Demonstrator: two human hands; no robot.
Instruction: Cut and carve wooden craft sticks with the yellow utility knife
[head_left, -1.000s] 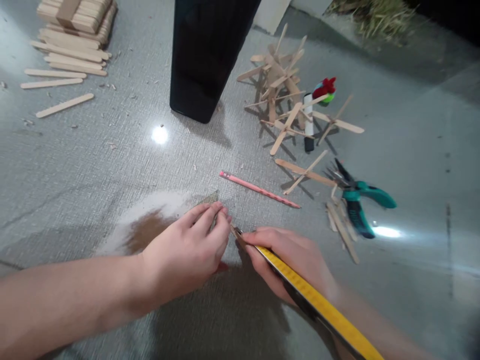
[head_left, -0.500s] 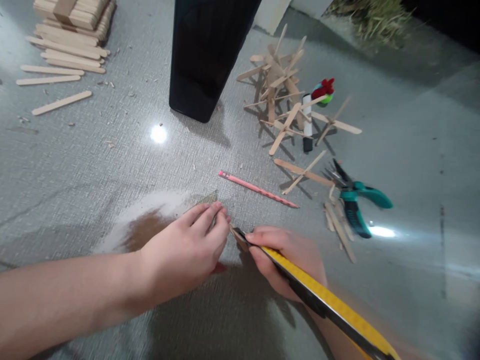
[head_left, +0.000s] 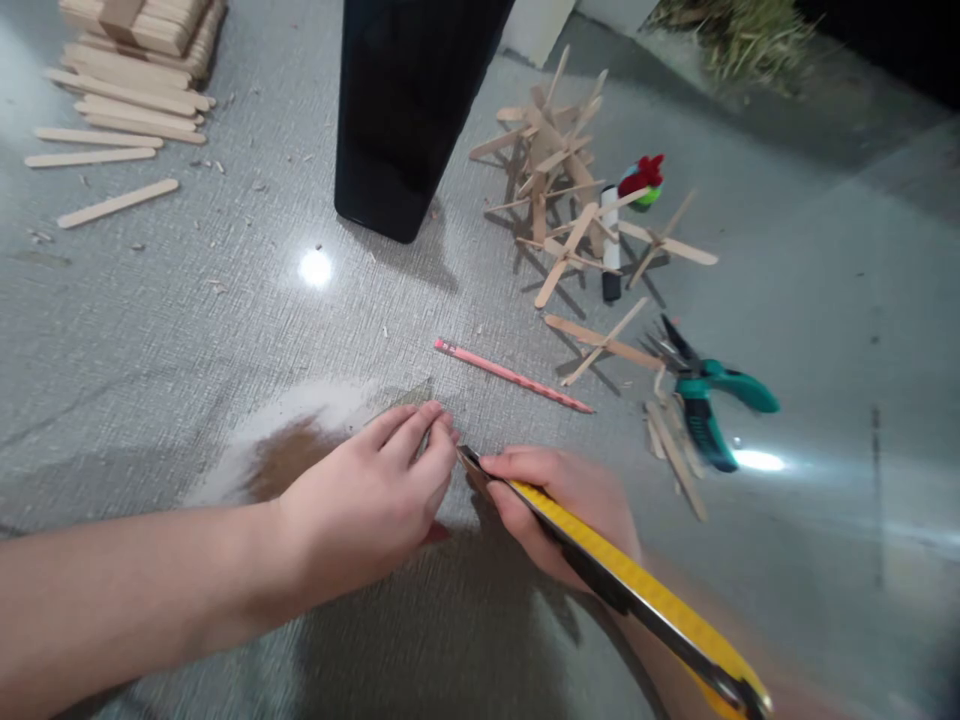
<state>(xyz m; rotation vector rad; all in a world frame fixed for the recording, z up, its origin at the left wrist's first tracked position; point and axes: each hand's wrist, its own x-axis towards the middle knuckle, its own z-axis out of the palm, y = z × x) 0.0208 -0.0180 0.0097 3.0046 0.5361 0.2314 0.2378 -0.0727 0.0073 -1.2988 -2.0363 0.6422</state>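
Low in the middle, my left hand (head_left: 375, 480) is closed, its fingers pinched round something mostly hidden beneath them. My right hand (head_left: 566, 510), just to its right, is wrapped round a yellow and black utility knife (head_left: 637, 585). The knife's tip points up and left, close to my left fingertips, where a thin wooden piece shows under the blade. Beyond both hands lies a pink pencil (head_left: 514, 376). Under and beside my left wrist is a white and brown patch (head_left: 289, 450) on the grey surface (head_left: 225, 350).
Wooden sticks (head_left: 135, 90) are stacked at the top left. A black phone-like slab (head_left: 412, 120) stands at the top middle. Crossed sticks (head_left: 562, 155), a marker (head_left: 610, 245) and a red and green object (head_left: 643, 180) are right of it. Teal pliers (head_left: 705, 400) lie farther right by stick scraps (head_left: 679, 450).
My right hand has moved slightly left with the knife, bringing its tip closer to my left fingertips. My left hand has barely moved. The whole view has shifted a little.
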